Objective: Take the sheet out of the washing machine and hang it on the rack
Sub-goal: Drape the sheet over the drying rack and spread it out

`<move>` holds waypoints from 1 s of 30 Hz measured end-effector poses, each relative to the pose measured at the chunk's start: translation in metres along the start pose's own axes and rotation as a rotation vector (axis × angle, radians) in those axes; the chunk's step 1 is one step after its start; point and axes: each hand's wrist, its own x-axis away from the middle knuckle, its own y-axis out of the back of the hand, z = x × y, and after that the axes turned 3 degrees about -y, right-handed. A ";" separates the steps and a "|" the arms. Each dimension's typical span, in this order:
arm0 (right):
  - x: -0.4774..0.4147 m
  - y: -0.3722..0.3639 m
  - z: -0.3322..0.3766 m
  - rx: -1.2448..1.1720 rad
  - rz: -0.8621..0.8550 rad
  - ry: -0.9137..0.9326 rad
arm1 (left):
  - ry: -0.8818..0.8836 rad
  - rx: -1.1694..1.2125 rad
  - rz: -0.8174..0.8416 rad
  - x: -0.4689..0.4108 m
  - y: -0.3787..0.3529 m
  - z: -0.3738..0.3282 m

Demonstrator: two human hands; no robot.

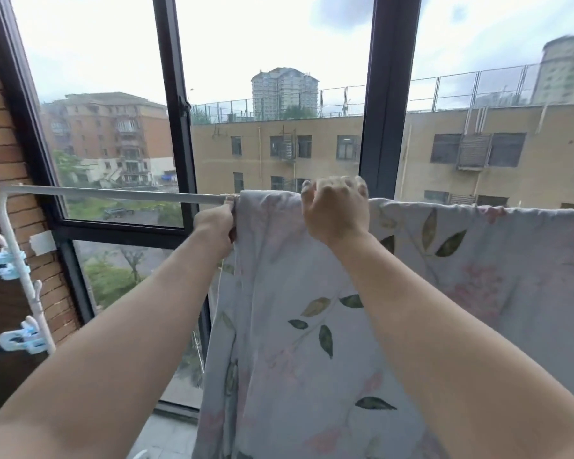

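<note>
Both bare arms reach up and forward. The left hand (214, 225) pinches the sheet (312, 326) at its side edge; the right hand (336, 210) curls its fingers over the top fold, knuckles facing back.

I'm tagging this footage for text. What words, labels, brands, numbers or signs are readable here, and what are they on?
No readable text anywhere.
Sheet: only a leaf and flower print, no lettering.
Rack rail and blue clips: no label or brand shows.
Buildings outside: too far and blurred to make out any sign.
</note>
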 end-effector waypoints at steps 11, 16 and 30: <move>-0.002 -0.026 0.009 0.045 0.159 0.068 | -0.065 -0.067 -0.029 0.010 0.005 -0.014; 0.001 -0.014 -0.025 0.069 0.097 0.002 | -0.070 -0.097 -0.134 0.007 0.001 -0.017; -0.001 0.032 -0.126 0.158 0.039 -0.376 | -0.107 -0.136 -0.330 0.009 0.002 -0.017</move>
